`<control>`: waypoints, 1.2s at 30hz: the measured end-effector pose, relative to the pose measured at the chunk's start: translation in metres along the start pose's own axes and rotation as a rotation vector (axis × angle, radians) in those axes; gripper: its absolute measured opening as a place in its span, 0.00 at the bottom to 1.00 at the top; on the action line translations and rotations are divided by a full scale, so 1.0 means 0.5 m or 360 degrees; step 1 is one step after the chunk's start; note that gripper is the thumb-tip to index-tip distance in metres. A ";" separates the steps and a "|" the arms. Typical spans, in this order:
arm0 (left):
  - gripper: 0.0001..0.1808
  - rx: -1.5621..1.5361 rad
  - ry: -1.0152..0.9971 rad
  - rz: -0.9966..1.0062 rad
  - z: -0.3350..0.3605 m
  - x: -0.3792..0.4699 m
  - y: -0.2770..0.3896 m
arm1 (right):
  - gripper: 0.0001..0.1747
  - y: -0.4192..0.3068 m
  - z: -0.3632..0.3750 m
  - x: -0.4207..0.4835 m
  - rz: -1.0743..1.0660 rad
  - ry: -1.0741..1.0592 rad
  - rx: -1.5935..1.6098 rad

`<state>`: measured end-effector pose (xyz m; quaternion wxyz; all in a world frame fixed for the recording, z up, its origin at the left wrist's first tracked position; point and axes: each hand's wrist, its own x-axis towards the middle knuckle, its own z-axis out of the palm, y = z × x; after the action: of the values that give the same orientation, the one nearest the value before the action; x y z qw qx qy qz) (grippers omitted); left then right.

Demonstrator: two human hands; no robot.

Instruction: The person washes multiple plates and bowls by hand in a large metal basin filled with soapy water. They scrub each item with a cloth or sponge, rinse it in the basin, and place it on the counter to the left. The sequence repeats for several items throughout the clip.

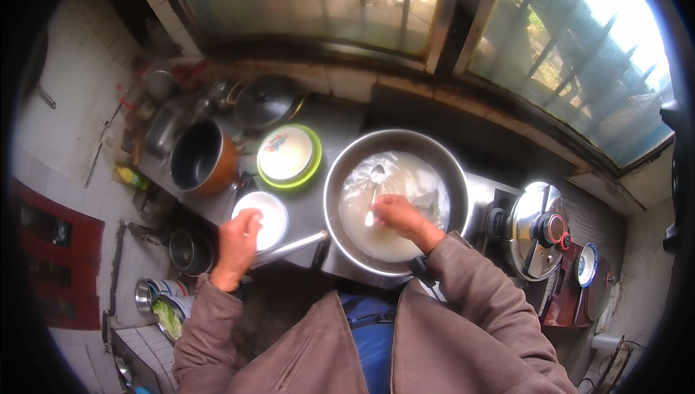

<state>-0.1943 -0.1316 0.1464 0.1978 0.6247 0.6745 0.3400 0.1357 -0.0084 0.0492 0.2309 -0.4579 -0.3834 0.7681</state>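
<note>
My right hand (399, 214) pinches a metal spoon (374, 188) above a large metal wok (462, 201) with a long handle. Cloudy, whitish liquid (358, 234) fills the lower part of the wok, and light glints on its surface. My left hand (239, 245) is at the near left side of a white bowl (275, 220), its fingers curled over the rim. Whether those fingers grip the rim or something small cannot be made out. The bowl's contents, if any, are lost in white glare.
A lime-green plate (316, 169) with a floral-patterned lid or dish (286, 152) lies behind the bowl. An orange pot (214, 163) and a dark lidded pot (266, 101) stand left. A pressure cooker (537, 231) sits right. Framed windows (326, 8) border the counter's back.
</note>
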 end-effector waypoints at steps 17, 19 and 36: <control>0.13 -0.1007 -0.0949 -0.0937 0.381 0.076 0.172 | 0.15 0.002 -0.066 -0.043 -0.0447 0.0711 -0.1187; 0.13 -0.0960 -0.0960 -0.0928 0.381 0.082 0.164 | 0.28 -0.008 -0.084 -0.058 -0.0519 0.0979 -0.1779; 0.10 -0.0967 -0.1081 -0.1065 0.386 0.087 0.136 | 0.31 0.016 -0.141 -0.008 -0.0294 0.0823 -0.1604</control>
<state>-0.0188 -0.0492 0.0682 0.6717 0.3661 0.6062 0.2175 0.1996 0.0105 0.0248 0.1366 -0.6491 -0.6716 0.3302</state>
